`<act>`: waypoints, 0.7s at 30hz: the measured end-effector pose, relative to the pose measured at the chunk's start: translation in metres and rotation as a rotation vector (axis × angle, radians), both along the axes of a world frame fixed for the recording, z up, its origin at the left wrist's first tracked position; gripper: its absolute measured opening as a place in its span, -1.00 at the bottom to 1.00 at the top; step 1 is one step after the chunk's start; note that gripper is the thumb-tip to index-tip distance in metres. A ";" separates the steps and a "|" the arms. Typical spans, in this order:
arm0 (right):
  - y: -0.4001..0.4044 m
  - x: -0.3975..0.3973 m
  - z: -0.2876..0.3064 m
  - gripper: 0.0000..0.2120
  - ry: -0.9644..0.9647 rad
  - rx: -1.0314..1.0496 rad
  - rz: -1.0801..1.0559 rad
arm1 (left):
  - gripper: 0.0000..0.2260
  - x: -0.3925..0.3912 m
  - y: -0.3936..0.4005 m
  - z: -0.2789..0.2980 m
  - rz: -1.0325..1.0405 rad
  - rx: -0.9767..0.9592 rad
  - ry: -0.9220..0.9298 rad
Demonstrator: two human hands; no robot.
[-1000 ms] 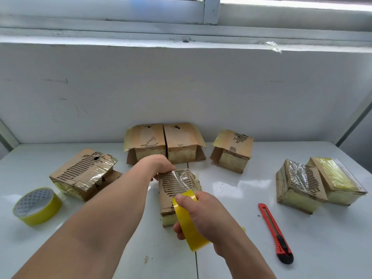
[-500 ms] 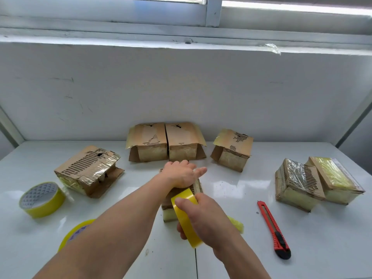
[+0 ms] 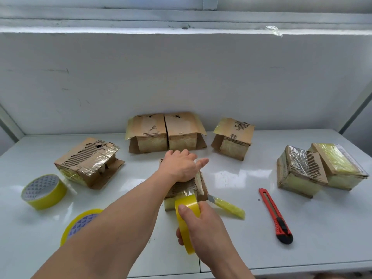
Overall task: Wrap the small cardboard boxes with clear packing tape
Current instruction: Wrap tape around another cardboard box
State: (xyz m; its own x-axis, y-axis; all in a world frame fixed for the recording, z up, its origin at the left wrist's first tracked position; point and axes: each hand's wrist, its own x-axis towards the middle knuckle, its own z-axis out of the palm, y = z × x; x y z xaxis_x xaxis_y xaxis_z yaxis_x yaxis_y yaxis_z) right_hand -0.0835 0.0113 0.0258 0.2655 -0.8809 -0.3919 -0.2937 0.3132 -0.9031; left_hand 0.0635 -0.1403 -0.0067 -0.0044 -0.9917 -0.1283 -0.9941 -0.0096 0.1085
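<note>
A small cardboard box point(image 3: 186, 188) lies on the white table in front of me, partly covered with clear tape. My left hand point(image 3: 180, 167) rests flat on its top with the fingers straight, hiding most of that face. My right hand point(image 3: 201, 226) grips a yellowish roll of clear packing tape point(image 3: 186, 216) just in front of the box, and a strip of tape runs from the roll up onto the box's near edge. A yellow-handled knife point(image 3: 227, 205) lies against the box's right side.
Other boxes: a torn one point(image 3: 88, 163) at the left, a pair point(image 3: 166, 131) and a single box point(image 3: 233, 137) by the wall, two wrapped ones point(image 3: 320, 170) at the right. Two spare tape rolls point(image 3: 43, 191) point(image 3: 79, 223) lie left. A red cutter point(image 3: 274, 215) lies right.
My left hand slid from the box's far left corner onto its top and now lies flat there. The right hand with the roll stayed at the box's near edge.
</note>
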 end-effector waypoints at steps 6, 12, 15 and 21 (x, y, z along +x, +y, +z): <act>0.005 -0.001 -0.010 -0.81 0.007 0.004 -0.015 | -0.30 -0.002 0.001 -0.001 0.006 -0.015 0.007; 0.004 -0.004 -0.012 -0.80 0.006 -0.008 0.010 | -0.47 -0.005 0.016 0.006 0.034 -0.418 -0.081; 0.005 -0.003 -0.012 -0.79 0.005 -0.017 0.027 | -0.56 -0.010 0.034 0.009 -0.002 -0.442 -0.227; 0.006 -0.007 -0.016 -0.82 -0.022 -0.037 0.067 | -0.28 -0.007 0.071 0.006 0.106 -0.158 0.165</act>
State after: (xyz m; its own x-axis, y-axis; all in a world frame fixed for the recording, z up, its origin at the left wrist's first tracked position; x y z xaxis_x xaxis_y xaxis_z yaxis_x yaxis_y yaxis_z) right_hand -0.0902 0.0170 0.0102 0.3328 -0.8746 -0.3526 -0.2927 0.2597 -0.9203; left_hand 0.0570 -0.0692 -0.0011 0.0925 -0.9955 0.0225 -0.9571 -0.0827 0.2777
